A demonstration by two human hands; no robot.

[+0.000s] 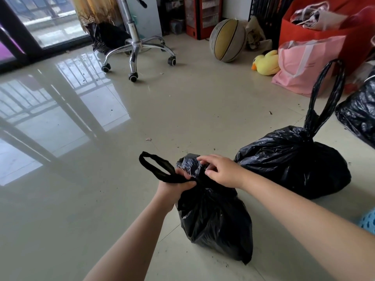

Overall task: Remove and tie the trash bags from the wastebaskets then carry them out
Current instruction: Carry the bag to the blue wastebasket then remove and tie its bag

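No readable text anywhere. Pink shopping bag [302, 63], far right, carries a small faint print on its side and another near its lower left corner, both too blurred to make out. Red cabinet [203, 16] at the far wall shows pale rows behind its front, nothing legible. Basketball [227, 40] beside it is worn, no marking readable. Black trash bags are plain, no print.

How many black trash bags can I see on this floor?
4. One bag held at its neck by both hands, a tied bag just right of it, one cut off at the right edge, and one behind the chair. More may sit off-frame.
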